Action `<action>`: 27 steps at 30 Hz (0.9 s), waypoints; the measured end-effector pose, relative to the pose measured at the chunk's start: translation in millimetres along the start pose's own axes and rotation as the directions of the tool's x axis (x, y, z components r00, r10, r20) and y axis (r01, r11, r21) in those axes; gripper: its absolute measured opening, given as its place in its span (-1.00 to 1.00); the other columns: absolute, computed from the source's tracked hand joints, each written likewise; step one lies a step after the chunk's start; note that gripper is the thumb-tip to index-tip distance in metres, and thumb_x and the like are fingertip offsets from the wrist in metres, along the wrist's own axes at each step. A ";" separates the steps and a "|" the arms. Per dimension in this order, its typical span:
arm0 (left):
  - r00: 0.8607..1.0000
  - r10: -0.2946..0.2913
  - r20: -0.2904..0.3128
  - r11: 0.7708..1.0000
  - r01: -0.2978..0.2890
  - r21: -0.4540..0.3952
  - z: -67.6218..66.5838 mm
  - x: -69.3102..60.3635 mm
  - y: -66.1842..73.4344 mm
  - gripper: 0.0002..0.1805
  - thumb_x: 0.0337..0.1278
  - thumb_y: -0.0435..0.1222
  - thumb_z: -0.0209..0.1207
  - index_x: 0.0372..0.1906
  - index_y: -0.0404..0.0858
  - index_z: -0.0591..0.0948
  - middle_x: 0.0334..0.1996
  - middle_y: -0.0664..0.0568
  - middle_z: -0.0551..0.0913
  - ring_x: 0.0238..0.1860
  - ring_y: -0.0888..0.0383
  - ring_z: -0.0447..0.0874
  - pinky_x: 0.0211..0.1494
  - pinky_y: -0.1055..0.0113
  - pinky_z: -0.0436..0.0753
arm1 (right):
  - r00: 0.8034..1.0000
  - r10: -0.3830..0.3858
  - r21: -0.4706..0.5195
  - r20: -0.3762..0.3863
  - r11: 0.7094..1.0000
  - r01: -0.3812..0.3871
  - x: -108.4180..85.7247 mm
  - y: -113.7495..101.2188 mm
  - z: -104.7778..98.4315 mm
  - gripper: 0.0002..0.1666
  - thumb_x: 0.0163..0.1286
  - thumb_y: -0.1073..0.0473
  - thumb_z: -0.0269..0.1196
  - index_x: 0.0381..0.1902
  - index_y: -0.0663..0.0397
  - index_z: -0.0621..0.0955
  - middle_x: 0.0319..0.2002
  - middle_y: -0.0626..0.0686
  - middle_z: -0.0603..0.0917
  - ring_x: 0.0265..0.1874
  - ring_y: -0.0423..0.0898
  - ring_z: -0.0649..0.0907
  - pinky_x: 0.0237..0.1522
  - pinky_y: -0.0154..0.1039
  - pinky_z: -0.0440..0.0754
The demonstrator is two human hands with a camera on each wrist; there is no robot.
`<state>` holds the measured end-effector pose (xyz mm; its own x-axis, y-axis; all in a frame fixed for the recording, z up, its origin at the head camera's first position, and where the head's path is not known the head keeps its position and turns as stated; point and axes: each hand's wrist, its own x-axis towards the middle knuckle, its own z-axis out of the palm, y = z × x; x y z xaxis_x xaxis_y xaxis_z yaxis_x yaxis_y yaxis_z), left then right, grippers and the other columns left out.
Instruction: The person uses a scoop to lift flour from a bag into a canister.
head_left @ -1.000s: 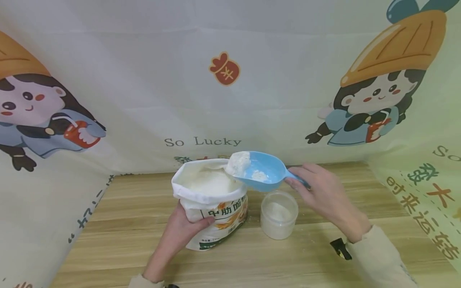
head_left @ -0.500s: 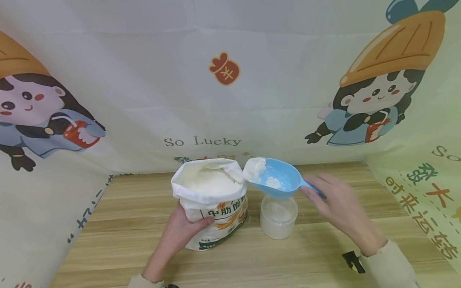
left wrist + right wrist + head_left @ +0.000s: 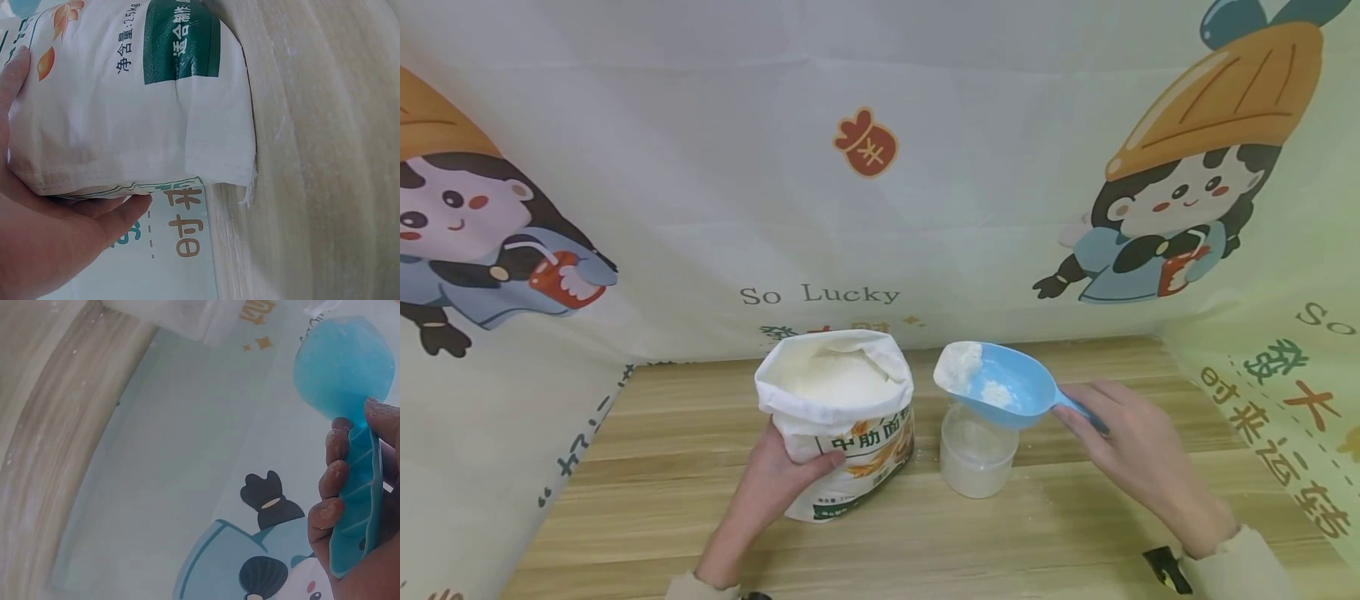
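Flour bag: a white printed bag [image 3: 874, 454] stands on the wood-grain tabletop [image 3: 1045, 537], its rim folded outward and its mouth facing up; white powder [image 3: 838, 382] is visible inside.
Left hand: the left hand [image 3: 782, 471] grips the side of the bag, thumb across the printed front and fingers bent around the far side, as the left wrist view shows.
Scoop: a blue scoop [image 3: 1024, 387] is held in the air, its tip pointing toward the bag but apart from it.
Scoop load: a white heap [image 3: 958, 367] lies at the tip, with a smaller clump in the bowl.
Right hand: the right hand [image 3: 1123, 425] grips the scoop's handle, fingers curled around it and thumb near the neck; pale specks mark the fingertips.
Jar: a clear round jar [image 3: 976, 462] stands upright between bag and right hand; the scoop hides part of its rim, and contact between them cannot be told.
Backdrop: a pale cloth [image 3: 1000, 150] bears cartoon figures and lettering.
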<state>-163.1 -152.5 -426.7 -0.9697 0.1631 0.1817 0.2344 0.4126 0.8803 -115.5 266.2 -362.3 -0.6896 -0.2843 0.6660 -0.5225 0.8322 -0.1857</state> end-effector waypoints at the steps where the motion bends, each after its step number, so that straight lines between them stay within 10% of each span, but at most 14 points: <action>1: 1.000 0.001 0.000 1.000 -0.001 -0.004 -0.1 0.1 0.0 0.01 -0.13 -0.27 0.62 0.44 -0.13 0.28 0.22 -0.05 0.58 0.21 -0.09 0.60 0.32 -0.14 0.55 | 1.000 0.008 -0.001 0.006 1.000 -0.008 -1.6 0.8 -0.9 -0.69 0.24 0.27 0.47 -0.03 0.17 0.76 -0.17 0.11 0.79 -0.23 0.08 0.76 -0.30 0.09 0.74; 27: 1.000 0.023 0.001 1.000 -0.023 -0.001 1.2 1.3 -2.5 0.05 -0.16 -0.30 0.62 0.47 -0.10 0.26 0.25 -0.01 0.56 0.23 -0.08 0.59 0.31 -0.14 0.55 | 0.997 0.009 -0.097 0.073 0.995 -0.002 -38.3 24.9 -20.7 -0.72 0.26 0.17 0.48 -0.07 0.07 0.78 -0.25 -0.05 0.76 -0.37 -0.06 0.71 -0.43 -0.06 0.69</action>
<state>-164.9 -152.2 -429.2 -0.9641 0.1731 0.2015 0.2564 0.4081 0.8762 -91.7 307.7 -377.5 -0.7294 -0.3107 0.6094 -0.4699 0.8750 -0.1164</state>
